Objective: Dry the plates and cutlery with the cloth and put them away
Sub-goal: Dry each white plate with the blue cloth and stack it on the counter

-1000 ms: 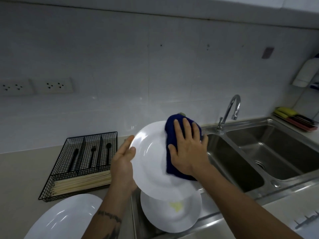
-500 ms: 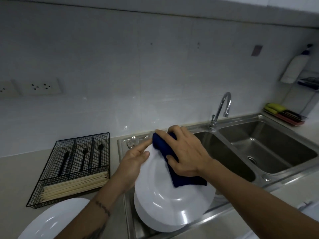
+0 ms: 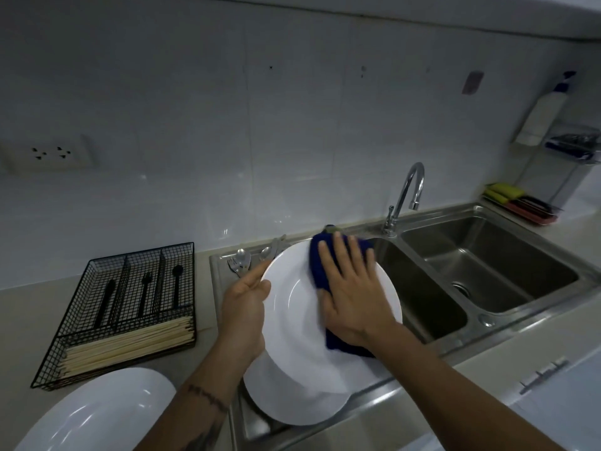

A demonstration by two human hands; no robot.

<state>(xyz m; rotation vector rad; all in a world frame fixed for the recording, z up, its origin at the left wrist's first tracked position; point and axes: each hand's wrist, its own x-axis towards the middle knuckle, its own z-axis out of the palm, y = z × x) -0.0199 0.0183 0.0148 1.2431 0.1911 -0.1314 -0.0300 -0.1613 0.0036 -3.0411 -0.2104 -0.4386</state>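
Note:
My left hand [image 3: 244, 307] grips the left rim of a white plate [image 3: 292, 297], held tilted above the draining board. My right hand [image 3: 353, 294] lies flat, fingers straight, pressing a dark blue cloth [image 3: 320, 265] against the plate's face. Below it another white plate [image 3: 292, 402] rests on the steel drainer. Metal cutlery [image 3: 242, 260], a fork and spoons, lies on the drainer behind the plate. A black wire cutlery tray [image 3: 126, 307] on the counter at left holds black utensils and pale chopsticks. One more white plate [image 3: 97, 415] sits on the counter at lower left.
A double steel sink [image 3: 487, 275] with a curved tap [image 3: 406, 193] lies to the right. Sponges in a red tray [image 3: 520, 203] and a dispenser bottle [image 3: 543, 115] stand at far right. Wall sockets [image 3: 48, 154] are at left. A drawer handle [image 3: 543, 375] shows at lower right.
My right hand has flattened out and slid the cloth across the plate's upper right. The plate is tilted more toward me; the cutlery behind it has come into sight.

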